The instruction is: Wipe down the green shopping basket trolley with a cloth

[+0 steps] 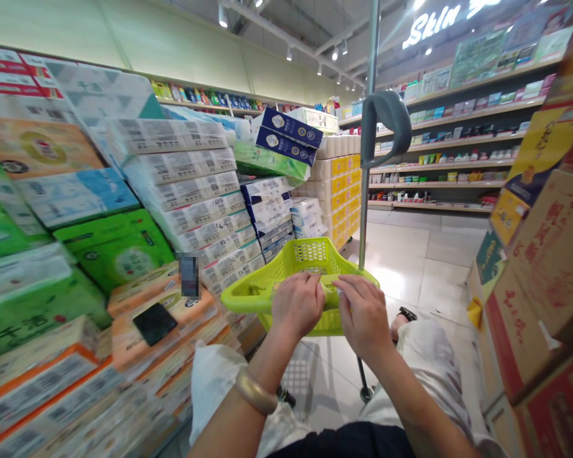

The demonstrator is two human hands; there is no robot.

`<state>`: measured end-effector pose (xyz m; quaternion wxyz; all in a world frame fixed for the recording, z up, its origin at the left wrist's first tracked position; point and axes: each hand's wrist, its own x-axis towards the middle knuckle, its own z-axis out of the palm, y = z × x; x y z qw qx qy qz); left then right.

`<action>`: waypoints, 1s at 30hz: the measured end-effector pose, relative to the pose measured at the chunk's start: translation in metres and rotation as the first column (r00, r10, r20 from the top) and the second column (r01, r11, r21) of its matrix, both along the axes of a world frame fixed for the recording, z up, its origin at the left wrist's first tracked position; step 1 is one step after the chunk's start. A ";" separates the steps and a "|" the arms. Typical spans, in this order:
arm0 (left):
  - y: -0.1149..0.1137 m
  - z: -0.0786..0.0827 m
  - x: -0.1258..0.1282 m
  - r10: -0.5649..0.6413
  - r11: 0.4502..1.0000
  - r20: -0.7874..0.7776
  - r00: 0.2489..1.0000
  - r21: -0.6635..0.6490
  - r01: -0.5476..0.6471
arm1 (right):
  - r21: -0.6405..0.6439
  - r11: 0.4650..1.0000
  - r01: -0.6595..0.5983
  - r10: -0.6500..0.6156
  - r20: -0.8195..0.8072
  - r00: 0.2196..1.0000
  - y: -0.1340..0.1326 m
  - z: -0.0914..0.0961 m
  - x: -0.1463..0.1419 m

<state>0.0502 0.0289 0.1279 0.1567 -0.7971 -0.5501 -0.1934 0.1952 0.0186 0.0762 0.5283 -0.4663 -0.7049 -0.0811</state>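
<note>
A lime-green shopping basket (253, 294) stands in front of me on a wheeled frame. My left hand (298, 302) is wrapped over the basket's near handle bar, and a gold bangle (256, 391) sits on that wrist. Close beside it, my right hand (363, 312) also grips the bar, its fingers curled over the top. A small whitish spot shows by the right fingers; I cannot make out what it is. The basket's bottom is partly hidden behind my hands. From its far right side rises a metal pole (364, 216) with a grey loop handle (401, 130).
Stacked tissue packs (191, 184) line the left side. A dark flat object (155, 323) lies on an orange pack. Cardboard cartons (535, 273) border the right. A tiled floor (410, 254) runs ahead towards shelves of boxed goods (458, 137).
</note>
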 end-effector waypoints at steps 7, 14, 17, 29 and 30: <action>0.001 -0.002 -0.005 0.009 1.000 0.000 1.000 0.005 -0.009 | -0.007 0.994 0.112 -0.113 -0.087 0.990 0.005 -0.001 0.019; 0.001 -0.002 -0.009 -0.003 1.000 -0.018 1.000 0.006 0.003 | -0.013 1.000 0.007 -0.007 -0.041 0.999 0.004 -0.002 0.014; 0.001 -0.002 -0.009 0.002 1.000 -0.017 1.000 0.000 -0.002 | -0.030 0.994 0.102 -0.105 -0.095 0.990 0.008 0.001 0.021; 0.001 -0.001 -0.008 -0.001 1.000 -0.004 1.000 -0.001 0.001 | -0.039 0.995 0.092 -0.093 -0.032 0.995 0.001 0.004 0.001; 0.001 -0.001 -0.008 0.000 1.000 -0.005 1.000 -0.002 0.000 | -0.041 0.989 0.144 -0.146 -0.056 0.988 0.003 0.004 0.006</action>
